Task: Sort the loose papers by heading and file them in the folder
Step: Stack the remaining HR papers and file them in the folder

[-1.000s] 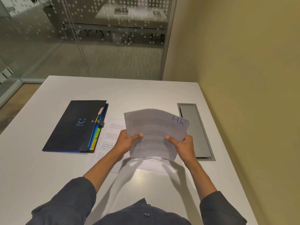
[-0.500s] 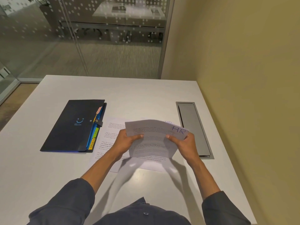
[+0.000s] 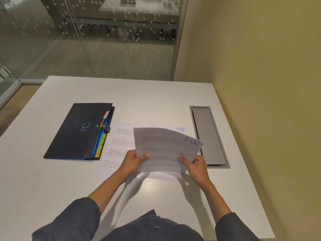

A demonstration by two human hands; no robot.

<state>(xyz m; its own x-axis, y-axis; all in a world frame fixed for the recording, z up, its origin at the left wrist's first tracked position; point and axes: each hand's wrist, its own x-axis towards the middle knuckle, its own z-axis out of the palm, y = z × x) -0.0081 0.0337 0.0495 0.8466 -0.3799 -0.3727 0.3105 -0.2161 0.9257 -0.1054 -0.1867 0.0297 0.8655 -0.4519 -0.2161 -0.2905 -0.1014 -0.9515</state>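
Head view: white table (image 3: 156,101) seen from above, yellow wall on the right, glass partition at the far side.

Held above the table's middle: a printed sheet headed "HR" (image 3: 166,148), tilted up and bowed, heading in blue ink at its far right corner. Gripped at the near left edge by the left hand (image 3: 133,160), thumb on top, fingers curled beneath. Pinched at the near right edge by the right hand (image 3: 194,165), thumb likewise on the printed face.

Flat on the table beneath and around the raised sheet: loose papers (image 3: 118,146), printed paragraphs showing to the left, another "HR" heading peeking out at the far right corner. How many lie there, impossible to tell.

Just left of the papers: a dark expanding folder (image 3: 78,133), closed, strap snapped over its right edge, small blue smile mark on the cover. Along that edge, coloured tabs: a pink one farthest, a green "HR" tab (image 3: 103,137) in the middle, a yellow "SPORTS" tab (image 3: 99,150) nearest.

Right of the papers: a grey cable hatch (image 3: 207,136) set into the tabletop, lid down.

Nearest the camera: dark grey sleeves and a buttoned shirt front.
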